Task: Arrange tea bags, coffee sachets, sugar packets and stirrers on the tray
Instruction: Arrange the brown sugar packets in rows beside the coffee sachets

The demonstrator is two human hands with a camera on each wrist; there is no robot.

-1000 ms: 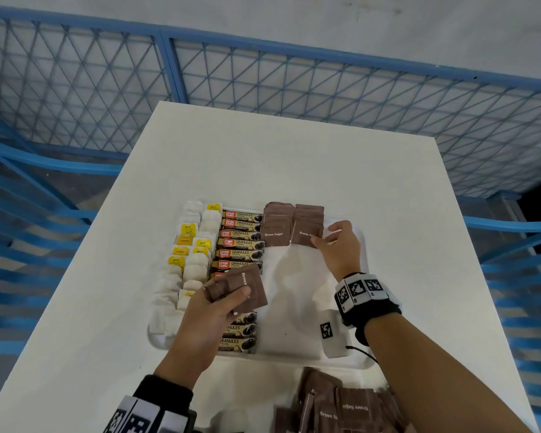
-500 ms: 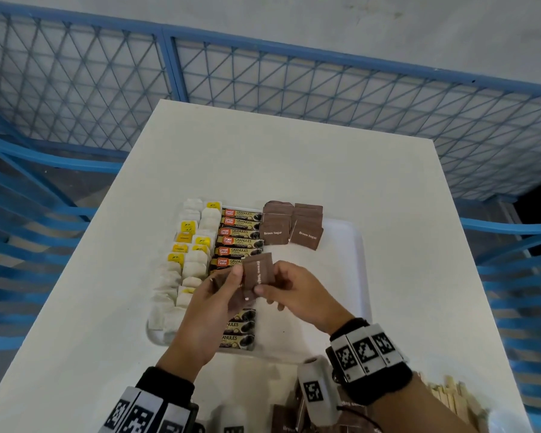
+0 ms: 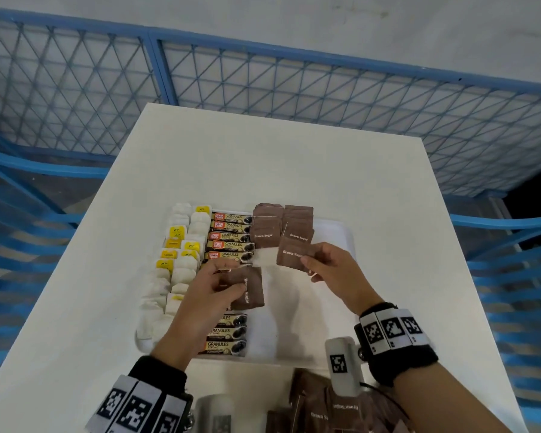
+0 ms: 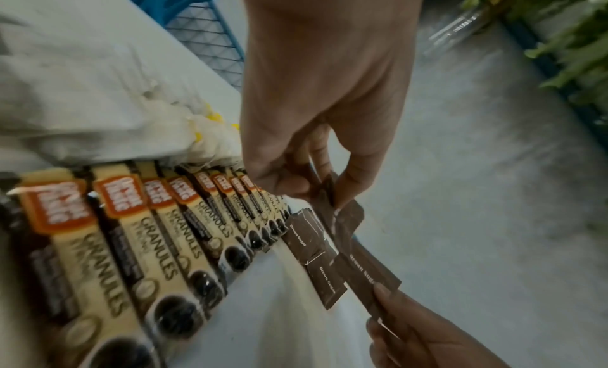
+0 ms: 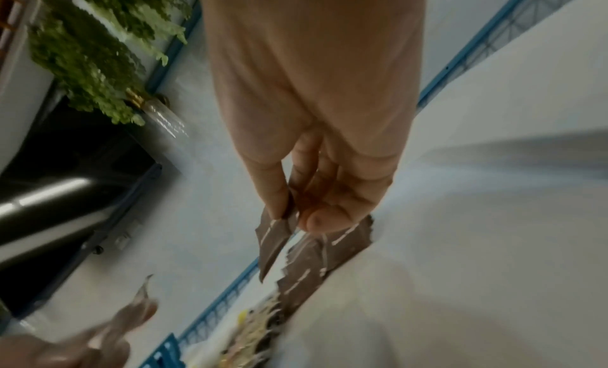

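Observation:
A white tray (image 3: pixel 347 242) on the table holds tea bags (image 3: pixel 181 270) at its left, a column of coffee sachets (image 3: pixel 230 235) beside them, and two short rows of brown sugar packets (image 3: pixel 264 228) at the far end. My left hand (image 3: pixel 222 285) grips a small stack of brown sugar packets (image 3: pixel 250 292) over the coffee column. Pinched by a corner in my right hand (image 3: pixel 313 264), a single brown sugar packet (image 3: pixel 291 256) hangs just above the tray, near the right-hand sugar row. In the left wrist view that packet (image 4: pixel 365 272) lies alongside the laid packets (image 4: pixel 309 241).
More loose brown sugar packets (image 3: pixel 331 407) lie heaped on the table at the near edge, partly under my right forearm. A blue mesh fence (image 3: pixel 263 82) surrounds the white table (image 3: pixel 263 157). The tray's right half shows bare white.
My right hand came back from the sugar rows, took one packet from the stack in my left hand, and has carried it out toward the right sugar row.

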